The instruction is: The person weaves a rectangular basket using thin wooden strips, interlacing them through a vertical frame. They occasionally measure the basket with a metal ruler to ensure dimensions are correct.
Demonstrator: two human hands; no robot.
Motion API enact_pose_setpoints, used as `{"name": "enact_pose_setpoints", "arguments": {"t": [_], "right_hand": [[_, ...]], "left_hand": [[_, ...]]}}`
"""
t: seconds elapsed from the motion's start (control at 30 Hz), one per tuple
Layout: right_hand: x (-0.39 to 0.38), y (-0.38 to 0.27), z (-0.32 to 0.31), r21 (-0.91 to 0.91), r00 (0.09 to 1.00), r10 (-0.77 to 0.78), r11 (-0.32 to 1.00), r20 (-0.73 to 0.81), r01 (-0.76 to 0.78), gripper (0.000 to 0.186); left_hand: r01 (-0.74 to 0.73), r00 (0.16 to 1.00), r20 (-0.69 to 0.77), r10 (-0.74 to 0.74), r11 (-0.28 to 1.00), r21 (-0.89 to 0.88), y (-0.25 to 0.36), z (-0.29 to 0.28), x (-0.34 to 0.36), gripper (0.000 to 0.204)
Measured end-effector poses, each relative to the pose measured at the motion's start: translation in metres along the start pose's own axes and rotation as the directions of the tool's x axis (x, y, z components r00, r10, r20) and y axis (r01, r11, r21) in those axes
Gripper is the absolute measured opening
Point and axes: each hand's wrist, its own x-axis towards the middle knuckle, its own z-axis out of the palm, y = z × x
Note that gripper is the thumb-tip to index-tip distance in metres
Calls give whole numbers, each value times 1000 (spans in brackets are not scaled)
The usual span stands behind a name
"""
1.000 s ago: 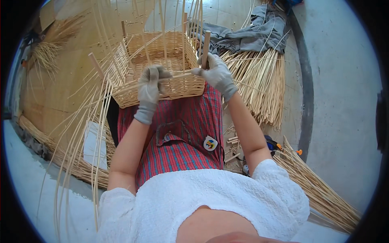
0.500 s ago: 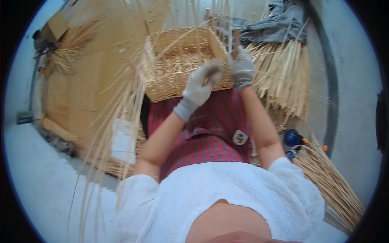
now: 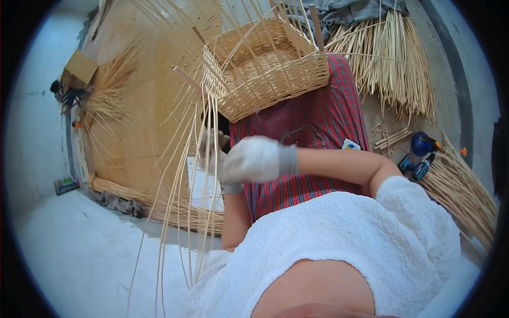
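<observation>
A half-woven wicker basket [image 3: 281, 87] rests tilted on my lap, its upright stakes standing free above the woven walls. Long loose wicker strands [image 3: 168, 212] trail from its left corner down past my left side. My right hand [image 3: 257, 159], in a white glove, has crossed over in front of my left hand, close to those strands. Partly behind it is my gloved left hand [image 3: 212, 151], its fingers upward beside the strands. Motion smears the fingers of both hands, so any grip on a strand is unclear. Neither hand touches the basket's walls.
Bundles of pale wicker rods [image 3: 395, 63] lie at the far right, under a grey cloth [image 3: 352, 13]. More rods [image 3: 458, 185] lie at the near right by a blue-and-black tool [image 3: 424, 151]. A cardboard box [image 3: 80, 68] and a straw pile [image 3: 114, 98] stand at the left.
My right hand has left the basket's right corner and swept left across my lap. My left hand has drawn back from the front rim toward the strands. The basket appears shifted right and turned.
</observation>
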Motion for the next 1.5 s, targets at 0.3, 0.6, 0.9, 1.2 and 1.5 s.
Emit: {"name": "enact_pose_setpoints", "arguments": {"t": [0.3, 0.6, 0.9, 1.2, 1.5], "right_hand": [[20, -44, 8, 35, 990, 23, 999, 136, -28, 37], [63, -16, 24, 17, 988, -54, 998, -147, 57, 56], [47, -34, 8, -30, 959, -57, 997, 279, 68, 38], [4, -39, -36, 25, 938, 226, 970, 263, -241, 20], [-68, 137, -115, 872, 562, 767, 465, -310, -155, 22]], "left_hand": [[-40, 998, 58, 38, 998, 42, 14, -14, -10, 50], [-43, 990, 141, 32, 996, 78, 27, -14, -12, 65], [-110, 940, 339, 28, 968, 225, 59, -18, 10, 80], [-150, 907, 365, 210, 971, -188, 34, 12, 71, 54], [-270, 952, 157, 264, 963, 20, -17, 0, 39, 33]]}}
